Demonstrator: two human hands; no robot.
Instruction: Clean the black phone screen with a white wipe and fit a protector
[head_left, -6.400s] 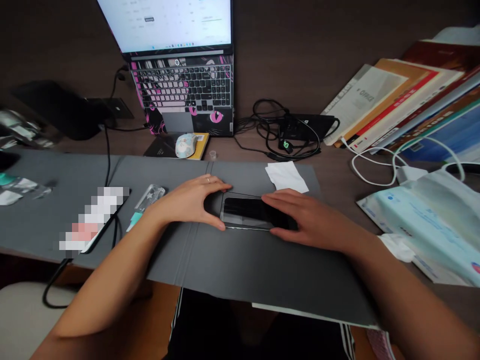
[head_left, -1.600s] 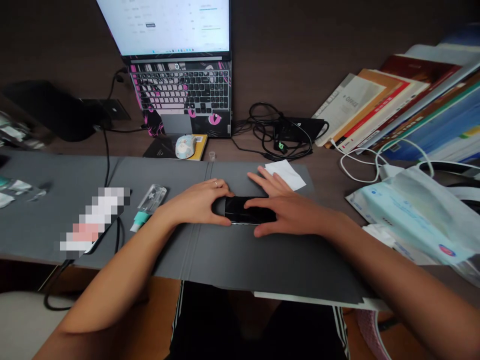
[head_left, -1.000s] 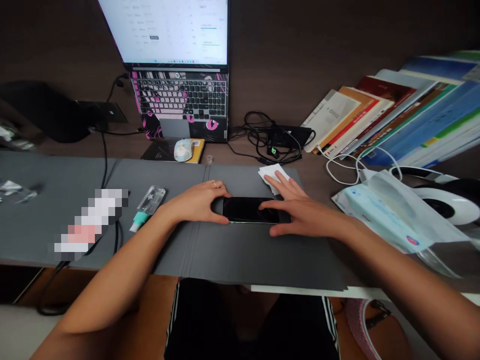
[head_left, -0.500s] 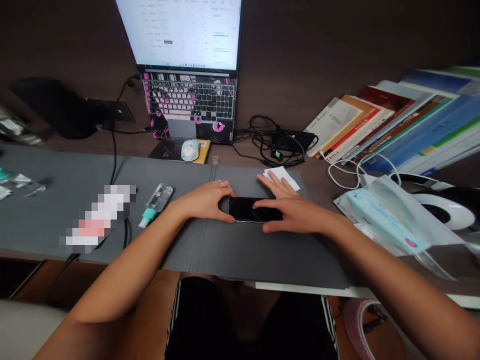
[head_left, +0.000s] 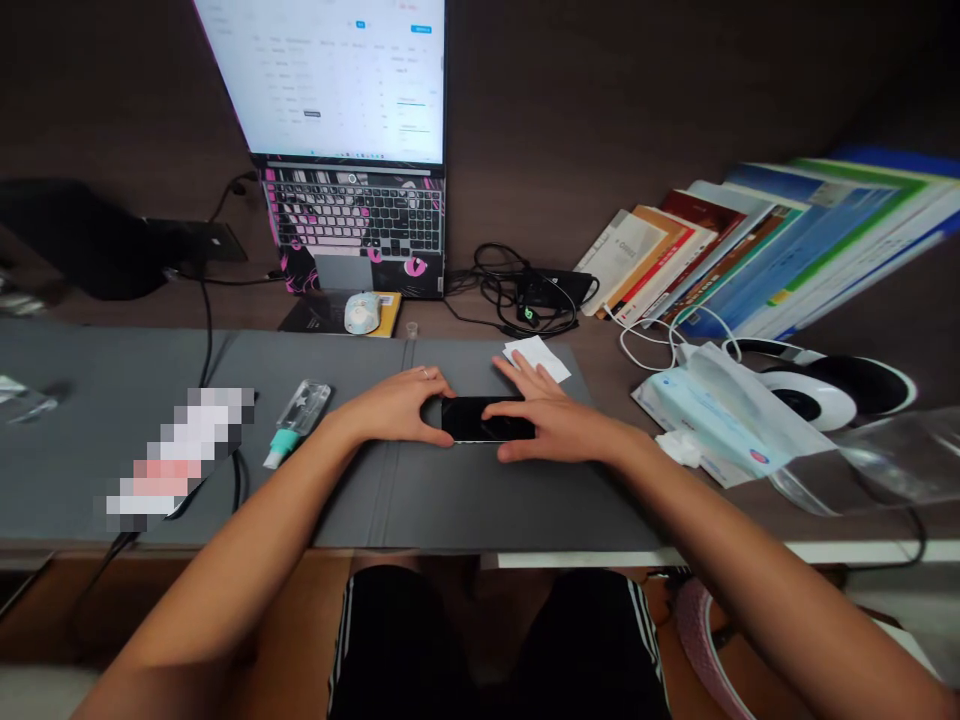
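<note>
"Where's the glossy black rectangular phone (head_left: 466, 418)?"
"Flat on a smooth grey mat (head_left: 465, 500); brown wooden counter (head_left: 444, 325), dark wall (head_left: 600, 110) behind."
"Held how?"
"Left hand (head_left: 401, 408) pinching its left end; right hand (head_left: 559, 425) spread over its right."

open laptop (head_left: 352, 218) | patterned mouse (head_left: 363, 313) | leaning books (head_left: 739, 255) | white-and-black headphones (head_left: 834, 402)

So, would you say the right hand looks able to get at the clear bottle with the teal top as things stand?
Probably not directly: the left hand and forearm seem to stand between the right hand and the clear bottle, though nothing appears to lie on top of it.
</note>
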